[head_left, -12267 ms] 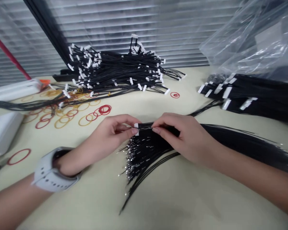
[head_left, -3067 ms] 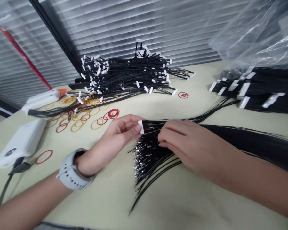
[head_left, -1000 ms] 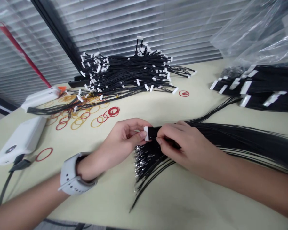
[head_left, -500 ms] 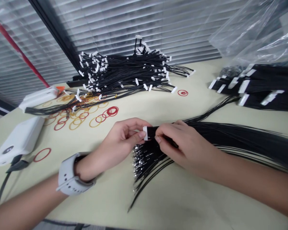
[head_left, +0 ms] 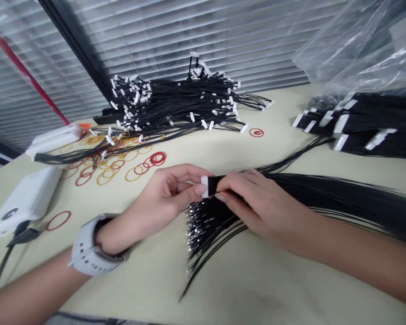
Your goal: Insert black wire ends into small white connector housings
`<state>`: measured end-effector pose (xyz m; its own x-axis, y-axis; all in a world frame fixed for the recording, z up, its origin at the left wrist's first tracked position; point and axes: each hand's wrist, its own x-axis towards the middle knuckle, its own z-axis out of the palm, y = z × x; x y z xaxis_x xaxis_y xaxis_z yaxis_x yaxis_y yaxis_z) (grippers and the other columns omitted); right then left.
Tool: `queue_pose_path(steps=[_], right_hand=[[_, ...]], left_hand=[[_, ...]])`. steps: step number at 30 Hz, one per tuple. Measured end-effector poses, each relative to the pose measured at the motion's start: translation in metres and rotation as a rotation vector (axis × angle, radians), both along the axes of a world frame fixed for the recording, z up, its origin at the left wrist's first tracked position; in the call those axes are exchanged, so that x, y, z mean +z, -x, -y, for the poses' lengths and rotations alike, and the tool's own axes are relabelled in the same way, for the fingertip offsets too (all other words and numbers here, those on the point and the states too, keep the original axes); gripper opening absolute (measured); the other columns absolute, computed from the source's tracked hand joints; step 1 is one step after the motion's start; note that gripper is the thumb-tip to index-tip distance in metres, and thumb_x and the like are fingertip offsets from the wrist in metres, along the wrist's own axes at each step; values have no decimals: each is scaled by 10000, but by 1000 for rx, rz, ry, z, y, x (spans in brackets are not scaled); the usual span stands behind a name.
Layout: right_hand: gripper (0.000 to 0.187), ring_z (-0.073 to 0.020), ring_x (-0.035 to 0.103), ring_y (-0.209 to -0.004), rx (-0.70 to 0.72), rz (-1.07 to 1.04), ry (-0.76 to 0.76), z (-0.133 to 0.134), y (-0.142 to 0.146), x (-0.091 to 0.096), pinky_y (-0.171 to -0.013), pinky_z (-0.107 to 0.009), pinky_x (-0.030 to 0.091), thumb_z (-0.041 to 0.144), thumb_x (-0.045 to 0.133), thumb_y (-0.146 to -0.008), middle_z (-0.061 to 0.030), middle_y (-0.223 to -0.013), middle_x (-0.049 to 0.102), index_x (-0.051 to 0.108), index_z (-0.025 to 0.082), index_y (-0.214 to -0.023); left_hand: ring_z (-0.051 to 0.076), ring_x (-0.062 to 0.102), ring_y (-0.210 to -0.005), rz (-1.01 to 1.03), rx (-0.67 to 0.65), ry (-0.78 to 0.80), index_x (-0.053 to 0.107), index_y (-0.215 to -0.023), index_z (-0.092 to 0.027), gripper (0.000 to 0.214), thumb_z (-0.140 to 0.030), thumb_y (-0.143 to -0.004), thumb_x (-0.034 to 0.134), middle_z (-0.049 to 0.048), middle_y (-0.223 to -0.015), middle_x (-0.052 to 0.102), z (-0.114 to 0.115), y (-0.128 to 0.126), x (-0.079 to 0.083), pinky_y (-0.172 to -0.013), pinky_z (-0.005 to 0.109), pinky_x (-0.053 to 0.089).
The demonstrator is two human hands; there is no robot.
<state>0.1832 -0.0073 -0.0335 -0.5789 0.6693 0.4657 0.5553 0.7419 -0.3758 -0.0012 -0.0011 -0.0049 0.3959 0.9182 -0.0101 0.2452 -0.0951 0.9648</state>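
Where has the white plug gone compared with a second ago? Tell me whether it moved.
No. The white plug sits pinched in the left hand, just as far below the red rubber bands.

A single head-worn camera looks forward and down from close above the desk point(head_left: 264, 280), facing the blinds point(head_left: 189, 36) at its far edge.

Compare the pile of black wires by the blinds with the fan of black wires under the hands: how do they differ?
The pile by the blinds is a heaped tangle, whereas the fan under the hands lies flat and roughly parallel. The pile's wire ends carry white connectors; the fan's near ends are bare metal terminals. No hand touches the pile; the right hand rests over the fan. Both are thin black wires on the table.
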Motion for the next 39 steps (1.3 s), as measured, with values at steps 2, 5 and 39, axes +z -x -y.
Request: queue_pose_path(steps=[2, 5, 39], right_hand=[[68, -113, 499, -675, -23, -26, 6, -2, -3, 2, -603, -236, 371, 213, 500, -833, 7, -734, 559, 521, 157, -868], [81, -104, 496, -657, -63, -21, 9, -6, -6, 3, -578, -223, 381, 177, 530, -805, 8, -749, 558, 532, 165, -885], [143, -187, 511, -764, 96, 412, -205, 17, -1, 7, -685, -331, 446, 51, 564, -678, -46, -790, 542, 555, 168, -759]], left_hand=[[82, 587, -694, 15, 33, 15, 632, -924, -161, 149, -171, -782, 591, 2, -783, 662, -4, 3, 1, -634, 159, 473], [87, 604, -740, 51, 70, 73, 631, -927, -158, 149, -184, -785, 594, 13, -832, 669, -10, 7, -1, -694, 175, 489], [89, 469, -564, -262, -59, -174, 589, -740, -162, 196, -323, -824, 515, -22, -638, 526, -5, 9, 6, -500, 193, 391]])
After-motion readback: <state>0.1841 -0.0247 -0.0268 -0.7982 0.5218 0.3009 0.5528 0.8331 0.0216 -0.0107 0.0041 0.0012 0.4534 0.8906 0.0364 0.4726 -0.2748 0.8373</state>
